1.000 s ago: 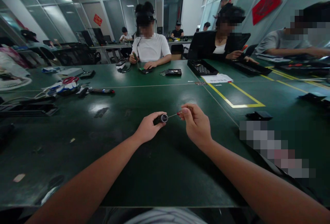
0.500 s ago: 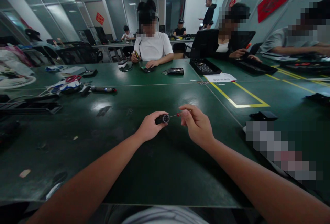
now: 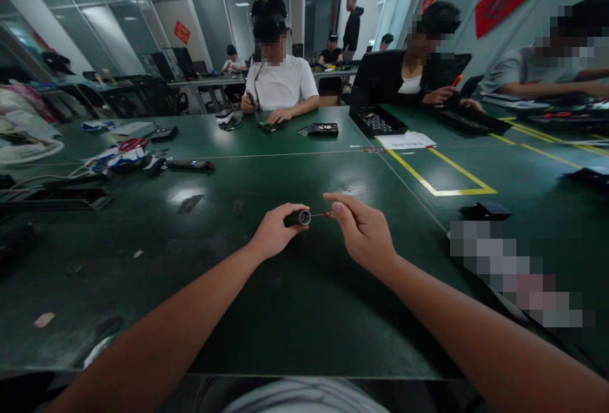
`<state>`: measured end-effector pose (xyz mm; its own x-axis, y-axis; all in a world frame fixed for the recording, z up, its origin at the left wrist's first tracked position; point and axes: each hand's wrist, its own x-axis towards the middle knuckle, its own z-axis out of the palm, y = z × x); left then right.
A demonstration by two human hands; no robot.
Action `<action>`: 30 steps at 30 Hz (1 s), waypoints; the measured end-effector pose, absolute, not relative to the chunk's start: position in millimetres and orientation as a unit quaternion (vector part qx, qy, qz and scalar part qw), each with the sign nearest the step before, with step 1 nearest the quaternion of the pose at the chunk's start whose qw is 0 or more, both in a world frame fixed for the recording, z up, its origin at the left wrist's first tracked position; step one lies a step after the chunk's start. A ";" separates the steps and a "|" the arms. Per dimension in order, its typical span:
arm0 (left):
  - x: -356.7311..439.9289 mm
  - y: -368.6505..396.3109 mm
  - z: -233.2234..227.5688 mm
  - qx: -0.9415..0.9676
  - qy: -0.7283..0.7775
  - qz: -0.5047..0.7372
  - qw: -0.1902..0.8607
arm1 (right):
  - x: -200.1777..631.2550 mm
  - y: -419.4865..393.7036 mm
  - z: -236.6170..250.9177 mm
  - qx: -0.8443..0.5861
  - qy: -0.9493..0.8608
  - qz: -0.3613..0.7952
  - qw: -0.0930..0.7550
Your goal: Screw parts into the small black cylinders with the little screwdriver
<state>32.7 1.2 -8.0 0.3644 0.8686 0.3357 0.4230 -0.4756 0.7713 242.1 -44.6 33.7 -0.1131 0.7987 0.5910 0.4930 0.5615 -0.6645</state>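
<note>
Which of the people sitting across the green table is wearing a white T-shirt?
The person in the white T-shirt sits straight across, hands on the table. The neighbour in the black jacket and the one in grey sit farther right.

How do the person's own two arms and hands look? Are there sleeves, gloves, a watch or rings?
Both forearms are bare up to the bottom edge of the picture, so no sleeves show. The left hand and the right hand wear no gloves. No watch, bracelet or ring is visible on either wrist or on the fingers.
</note>
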 end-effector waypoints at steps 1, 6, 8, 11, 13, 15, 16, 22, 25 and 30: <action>32.3 2.2 -9.7 0.769 0.418 0.382 0.297 | 242.6 -44.1 33.3 -0.442 -0.729 0.150 0.500; 31.2 6.7 -16.5 0.738 0.424 0.409 0.329 | 246.6 -39.4 29.4 -0.433 -0.729 0.150 0.509; 31.7 6.2 -15.5 0.739 0.422 0.409 0.330 | 246.9 -39.1 29.6 -0.428 -0.732 0.160 0.505; 32.7 3.2 -11.2 0.752 0.420 0.399 0.315 | 244.6 -41.7 32.1 -0.430 -0.732 0.161 0.502; 32.8 1.5 -8.9 0.758 0.417 0.395 0.309 | 242.4 -44.0 33.7 -0.440 -0.734 0.146 0.496; 32.4 1.0 -8.1 0.762 0.415 0.391 0.308 | 241.3 -44.9 33.8 -0.449 -0.737 0.129 0.488; 32.1 1.0 -8.2 0.763 0.415 0.389 0.307 | 241.4 -44.5 33.3 -0.451 -0.739 0.122 0.486; 32.4 1.6 -9.5 0.770 0.411 0.379 0.307 | 246.6 -38.9 31.5 -0.455 -0.730 0.132 0.492; 33.9 0.7 -8.7 0.774 0.402 0.375 0.314 | 246.2 -40.5 35.5 -0.450 -0.729 0.126 0.500; 34.8 0.0 -7.4 0.775 0.402 0.372 0.315 | 244.0 -41.5 36.2 -0.457 -0.730 0.090 0.500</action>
